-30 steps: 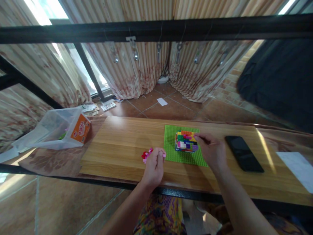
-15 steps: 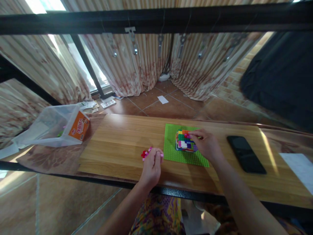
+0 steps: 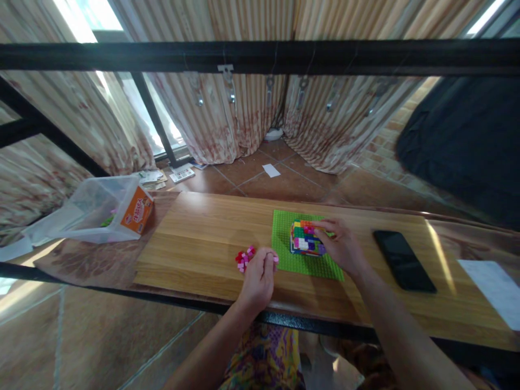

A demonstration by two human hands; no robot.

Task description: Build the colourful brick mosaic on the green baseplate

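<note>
A small, many-coloured block of toy building bricks (image 3: 301, 242) stands on a green studded baseplate (image 3: 284, 263). My right hand (image 3: 339, 244) reaches over its right side, with thumb and forefinger pinched at the top beside the orange and red bricks. Whatever lies between those fingertips is hidden. My left hand (image 3: 260, 273) is closed just left of the baseplate, and a pink toy brick (image 3: 276, 260) shows at its fingertips. Against that hand's left side lies a loose pile of pink and red bricks (image 3: 244, 259) on the wooden board, partly covered by the hand.
A clear plastic bin (image 3: 101, 234) with an orange label lies at the left, a few coloured pieces inside. Right of the baseplate are a black phone (image 3: 404, 261) and a white paper sheet (image 3: 489, 287). A dark metal bar (image 3: 260, 57) crosses beyond the wooden board (image 3: 195, 238).
The view has tilted up slightly. My left hand has shifted a little right, uncovering more of the loose bricks. My right hand stays at the top of the brick block.
</note>
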